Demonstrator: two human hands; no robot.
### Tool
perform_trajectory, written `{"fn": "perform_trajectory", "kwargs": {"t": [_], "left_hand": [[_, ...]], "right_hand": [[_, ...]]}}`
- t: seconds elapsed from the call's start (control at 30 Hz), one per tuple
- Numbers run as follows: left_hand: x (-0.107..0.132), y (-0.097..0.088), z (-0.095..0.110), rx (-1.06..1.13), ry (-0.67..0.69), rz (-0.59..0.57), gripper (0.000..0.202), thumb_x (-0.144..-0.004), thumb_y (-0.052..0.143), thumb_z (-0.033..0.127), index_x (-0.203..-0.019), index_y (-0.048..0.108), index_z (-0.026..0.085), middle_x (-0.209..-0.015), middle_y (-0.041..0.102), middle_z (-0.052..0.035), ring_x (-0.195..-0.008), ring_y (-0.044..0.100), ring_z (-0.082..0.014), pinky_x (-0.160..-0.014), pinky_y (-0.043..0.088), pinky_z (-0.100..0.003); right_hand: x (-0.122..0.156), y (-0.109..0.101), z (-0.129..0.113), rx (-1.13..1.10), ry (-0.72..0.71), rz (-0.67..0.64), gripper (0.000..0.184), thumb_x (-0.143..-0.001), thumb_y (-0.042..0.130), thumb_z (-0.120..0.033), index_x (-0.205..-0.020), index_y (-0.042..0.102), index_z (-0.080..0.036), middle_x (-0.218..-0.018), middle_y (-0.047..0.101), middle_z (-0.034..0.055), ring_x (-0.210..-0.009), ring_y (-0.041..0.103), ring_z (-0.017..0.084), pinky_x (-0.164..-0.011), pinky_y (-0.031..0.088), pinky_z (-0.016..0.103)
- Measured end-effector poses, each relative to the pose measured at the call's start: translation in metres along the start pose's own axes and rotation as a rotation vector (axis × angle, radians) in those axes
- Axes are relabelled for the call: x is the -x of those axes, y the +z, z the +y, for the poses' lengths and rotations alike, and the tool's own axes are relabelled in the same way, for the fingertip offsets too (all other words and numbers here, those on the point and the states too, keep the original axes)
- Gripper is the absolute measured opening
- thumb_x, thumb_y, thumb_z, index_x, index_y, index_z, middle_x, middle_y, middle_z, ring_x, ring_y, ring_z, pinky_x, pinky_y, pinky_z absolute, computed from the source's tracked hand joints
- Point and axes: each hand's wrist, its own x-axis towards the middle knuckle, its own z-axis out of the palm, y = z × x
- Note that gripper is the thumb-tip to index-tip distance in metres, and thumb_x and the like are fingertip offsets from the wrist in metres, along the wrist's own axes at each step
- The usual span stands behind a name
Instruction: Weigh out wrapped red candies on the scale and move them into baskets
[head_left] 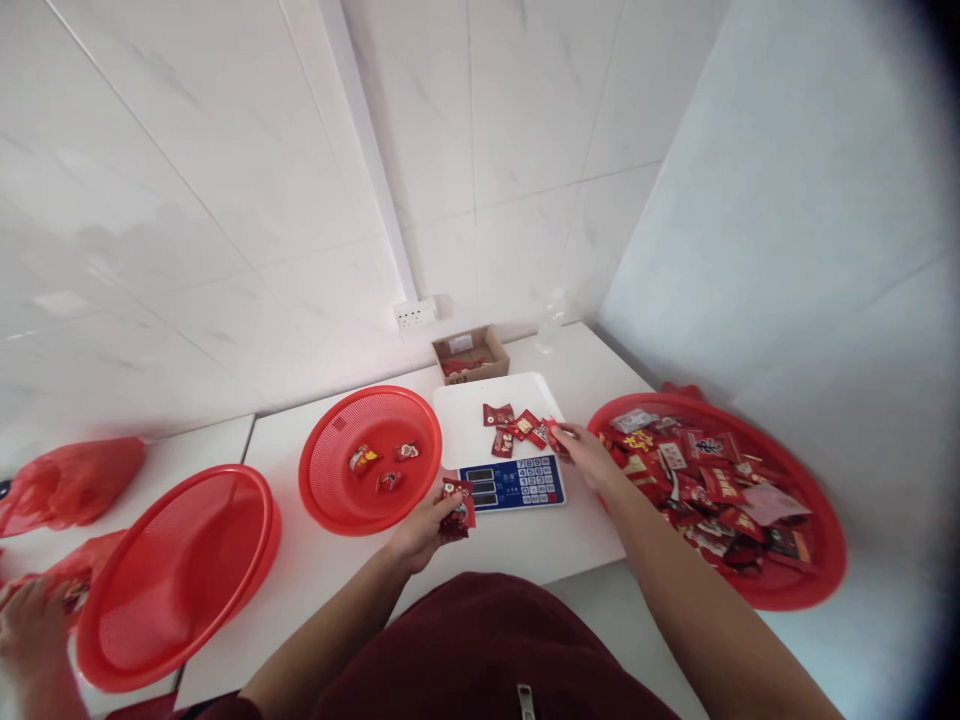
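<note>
A white scale (525, 482) with a blue keypad stands on the white table (315, 580). Several red candy packets (516, 428) lie on its platter. My right hand (589, 458) pinches one red packet (556, 436) at the platter's right edge. My left hand (424, 530) grips a bunch of red packets (458, 506) beside the scale's front left corner. Left of the scale sits a red mesh basket (330, 500) with three candies (384, 465) in it. A large red basket (795, 590) on the right is heaped with red packets.
A small cardboard box (471, 355) stands behind the scale by the tiled wall. Another red basket (176, 575) rests tilted at the left. Red plastic bags (71, 480) lie far left, where another person's hand (30, 630) shows. A clear bottle (550, 325) is near the corner.
</note>
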Motion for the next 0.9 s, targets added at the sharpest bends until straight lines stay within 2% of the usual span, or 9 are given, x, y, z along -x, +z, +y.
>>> {"fn": "perform_trajectory", "kwargs": {"t": [0.1, 0.23, 0.3, 0.37, 0.4, 0.5, 0.6, 0.73, 0.9], "left_hand": [[0.0, -0.003, -0.001, 0.004, 0.006, 0.001, 0.049, -0.062, 0.077, 0.05, -0.092, 0.052, 0.02, -0.071, 0.057, 0.0037, -0.061, 0.055, -0.0093, -0.07, 0.045, -0.028], [0.003, -0.01, -0.001, 0.028, 0.003, 0.052, 0.046, -0.063, 0.077, 0.048, -0.09, 0.053, 0.019, -0.072, 0.058, 0.0031, -0.063, 0.055, -0.0095, -0.069, 0.046, -0.027], [0.004, -0.015, -0.002, 0.047, 0.005, 0.076, 0.042, -0.065, 0.076, 0.046, -0.088, 0.055, 0.018, -0.072, 0.058, 0.0026, -0.063, 0.055, -0.0096, -0.069, 0.046, -0.026], [0.004, -0.021, -0.003, 0.072, 0.013, 0.097, 0.038, -0.067, 0.076, 0.044, -0.086, 0.055, 0.018, -0.073, 0.058, 0.0018, -0.064, 0.055, -0.0097, -0.068, 0.046, -0.026], [0.004, -0.024, -0.004, 0.087, 0.019, 0.113, 0.037, -0.067, 0.076, 0.043, -0.085, 0.056, 0.018, -0.073, 0.059, 0.0015, -0.063, 0.055, -0.0098, -0.068, 0.047, -0.026], [0.004, -0.033, -0.002, 0.125, 0.026, 0.178, 0.032, -0.07, 0.075, 0.039, -0.086, 0.057, 0.018, -0.074, 0.059, 0.0015, -0.063, 0.055, -0.0099, -0.071, 0.048, -0.028], [0.003, -0.037, 0.005, 0.133, 0.017, 0.227, 0.027, -0.075, 0.071, 0.038, -0.087, 0.058, 0.018, -0.072, 0.059, 0.0013, -0.063, 0.057, -0.0104, -0.071, 0.049, -0.027], [0.001, -0.033, 0.013, 0.114, -0.017, 0.215, 0.028, -0.083, 0.062, 0.04, -0.097, 0.061, 0.016, -0.074, 0.062, -0.0021, -0.064, 0.059, -0.0114, -0.069, 0.048, -0.026], [-0.002, -0.027, 0.01, 0.071, -0.052, 0.208, 0.031, -0.088, 0.056, 0.04, -0.106, 0.061, 0.016, -0.079, 0.065, -0.0044, -0.061, 0.059, -0.0095, -0.058, 0.044, -0.02]], "right_hand": [[-0.011, 0.014, -0.014, 0.043, 0.012, -0.024, 0.05, -0.077, 0.054, -0.053, -0.116, 0.058, -0.021, -0.107, 0.069, 0.0101, -0.086, 0.067, 0.019, -0.068, 0.055, 0.031], [0.0, 0.004, -0.016, 0.159, -0.015, -0.006, 0.044, -0.074, 0.057, -0.043, -0.111, 0.062, -0.019, -0.114, 0.067, 0.0121, -0.098, 0.064, 0.023, -0.081, 0.052, 0.036], [0.018, -0.008, -0.005, 0.217, -0.034, 0.006, 0.039, -0.072, 0.057, -0.04, -0.103, 0.065, -0.018, -0.109, 0.069, 0.0118, -0.101, 0.062, 0.025, -0.091, 0.047, 0.04], [0.04, -0.025, 0.011, 0.28, -0.042, 0.028, 0.036, -0.071, 0.055, -0.04, -0.097, 0.067, -0.018, -0.106, 0.069, 0.0121, -0.1, 0.062, 0.026, -0.094, 0.044, 0.042], [0.051, -0.034, 0.021, 0.352, -0.058, 0.079, 0.035, -0.071, 0.053, -0.041, -0.095, 0.067, -0.02, -0.105, 0.07, 0.0112, -0.099, 0.062, 0.026, -0.094, 0.045, 0.041], [0.078, -0.059, 0.051, 0.517, -0.039, 0.207, 0.041, -0.072, 0.046, -0.044, -0.101, 0.065, -0.021, -0.107, 0.069, 0.0103, -0.098, 0.063, 0.026, -0.092, 0.046, 0.041], [0.094, -0.074, 0.074, 0.663, 0.008, 0.206, 0.047, -0.074, 0.041, -0.048, -0.106, 0.062, -0.02, -0.114, 0.066, 0.013, -0.104, 0.061, 0.029, -0.093, 0.045, 0.043], [0.103, -0.07, 0.086, 0.848, 0.023, 0.118, 0.056, -0.078, 0.036, -0.048, -0.116, 0.058, -0.012, -0.121, 0.061, 0.0196, -0.114, 0.055, 0.032, -0.096, 0.043, 0.045], [0.106, -0.061, 0.086, 1.001, 0.034, 0.14, 0.055, -0.085, 0.032, -0.047, -0.122, 0.055, -0.013, -0.121, 0.061, 0.0205, -0.108, 0.058, 0.033, -0.086, 0.046, 0.046]]}}
